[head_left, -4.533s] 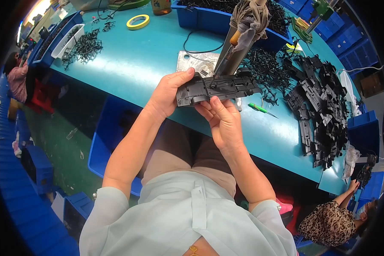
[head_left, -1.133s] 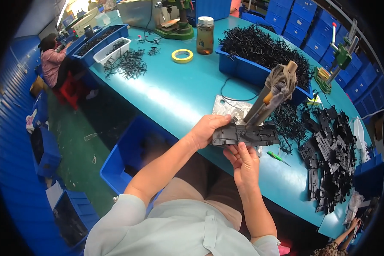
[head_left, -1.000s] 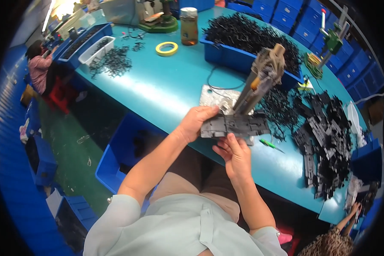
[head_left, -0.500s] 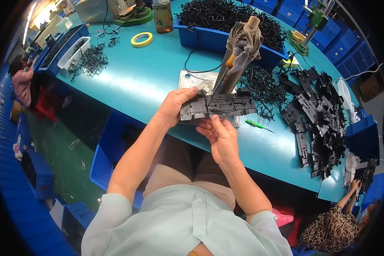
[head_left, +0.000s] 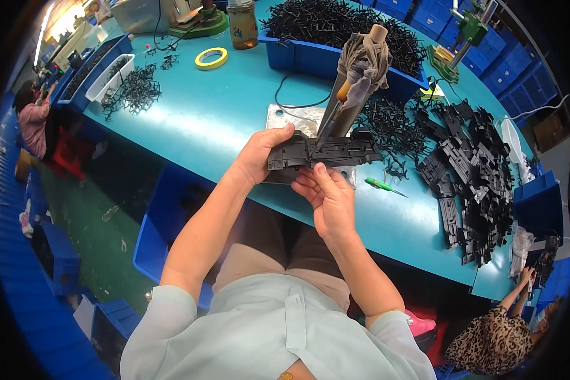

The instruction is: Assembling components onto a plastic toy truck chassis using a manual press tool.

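A long black plastic chassis part (head_left: 345,153) is held level above a metal base plate (head_left: 285,118). My left hand (head_left: 263,150) grips its left end, thumb on top. From below, my right hand (head_left: 326,195) pinches its near edge with thumb and fingertips. A slim tool with an orange section (head_left: 343,92) slants down along an upright metal post, and its dark tip meets the part or comes very near it. Grey cloth (head_left: 364,63) is wrapped round the post's top. Right of my hands lies a small green-handled tool (head_left: 380,185) with a thin pointed end.
Similar chassis parts (head_left: 465,168) are heaped at the right. Behind the post, a blue bin (head_left: 297,57) overflows with small black pieces, more of them loose beside it. Yellow tape (head_left: 211,58) and a jar (head_left: 242,25) stand farther back. Co-workers sit at far left and lower right.
The chassis part has tilted, so its upper face looks narrower and its near edge sits higher. My right hand has risen slightly with it. My left hand keeps its grip.
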Motion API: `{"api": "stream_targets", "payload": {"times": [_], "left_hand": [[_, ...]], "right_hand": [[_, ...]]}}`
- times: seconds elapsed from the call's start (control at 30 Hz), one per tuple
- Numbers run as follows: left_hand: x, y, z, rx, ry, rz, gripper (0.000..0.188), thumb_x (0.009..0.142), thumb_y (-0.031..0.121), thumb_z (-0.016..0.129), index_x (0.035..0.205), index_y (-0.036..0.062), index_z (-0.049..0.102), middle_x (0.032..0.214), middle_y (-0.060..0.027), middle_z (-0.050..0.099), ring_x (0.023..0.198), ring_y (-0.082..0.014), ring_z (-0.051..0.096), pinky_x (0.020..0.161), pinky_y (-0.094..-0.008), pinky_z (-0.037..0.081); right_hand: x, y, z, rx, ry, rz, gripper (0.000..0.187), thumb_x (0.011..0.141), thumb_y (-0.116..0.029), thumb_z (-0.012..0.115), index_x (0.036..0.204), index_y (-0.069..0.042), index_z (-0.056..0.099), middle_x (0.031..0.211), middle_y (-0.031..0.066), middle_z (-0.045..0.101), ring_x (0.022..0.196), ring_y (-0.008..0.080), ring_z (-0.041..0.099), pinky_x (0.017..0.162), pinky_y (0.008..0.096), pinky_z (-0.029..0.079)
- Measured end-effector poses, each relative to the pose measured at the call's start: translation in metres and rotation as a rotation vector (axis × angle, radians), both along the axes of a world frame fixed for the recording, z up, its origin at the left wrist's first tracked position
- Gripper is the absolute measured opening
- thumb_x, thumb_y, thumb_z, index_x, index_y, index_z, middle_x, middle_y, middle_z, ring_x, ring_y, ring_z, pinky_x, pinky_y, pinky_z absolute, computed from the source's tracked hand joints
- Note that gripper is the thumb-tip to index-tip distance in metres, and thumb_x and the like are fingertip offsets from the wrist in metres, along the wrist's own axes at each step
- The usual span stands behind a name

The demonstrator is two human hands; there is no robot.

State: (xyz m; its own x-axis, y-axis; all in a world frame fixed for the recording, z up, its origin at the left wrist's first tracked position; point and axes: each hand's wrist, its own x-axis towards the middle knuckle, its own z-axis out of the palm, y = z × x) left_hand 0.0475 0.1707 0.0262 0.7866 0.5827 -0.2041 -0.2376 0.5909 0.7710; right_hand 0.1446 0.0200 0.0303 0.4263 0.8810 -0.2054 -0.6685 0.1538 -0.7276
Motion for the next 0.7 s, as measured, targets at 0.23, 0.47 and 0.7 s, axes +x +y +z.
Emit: {"api": "stream_targets", "payload": {"times": [0.23,0.47,0.7], "left_hand": [[0.0,-0.002,0.007,0.035,0.048,-0.002,0.04,0.094,0.034,0.053,0.104,-0.0047,0.059,0.093,-0.0155,0.067,0.075,-0.0196,0.067,0.065,-0.0301,0.056],[0.002,-0.005,0.01,0.031,0.101,0.043,0.038,0.093,0.036,0.055,0.1,-0.0013,0.061,0.084,-0.0125,0.068,0.063,-0.0156,0.065,0.05,-0.0255,0.049],[0.002,-0.008,0.018,0.01,0.093,0.052,0.036,0.093,0.035,0.057,0.098,-0.0007,0.061,0.082,-0.0117,0.067,0.061,-0.0148,0.064,0.049,-0.0251,0.048]], "right_hand": [[-0.001,0.001,0.001,-0.005,0.005,-0.014,0.026,0.091,-0.023,0.062,0.099,0.002,0.06,0.095,0.0126,0.065,0.083,0.0194,0.064,0.076,0.0345,0.057],[-0.001,0.002,0.003,-0.01,0.009,-0.018,0.027,0.091,-0.023,0.062,0.1,0.002,0.06,0.094,0.0122,0.064,0.083,0.0189,0.064,0.076,0.0336,0.057],[-0.003,0.003,0.004,-0.019,0.011,-0.033,0.026,0.091,-0.022,0.062,0.1,0.003,0.06,0.093,0.012,0.064,0.081,0.0189,0.064,0.076,0.0335,0.058]]}}
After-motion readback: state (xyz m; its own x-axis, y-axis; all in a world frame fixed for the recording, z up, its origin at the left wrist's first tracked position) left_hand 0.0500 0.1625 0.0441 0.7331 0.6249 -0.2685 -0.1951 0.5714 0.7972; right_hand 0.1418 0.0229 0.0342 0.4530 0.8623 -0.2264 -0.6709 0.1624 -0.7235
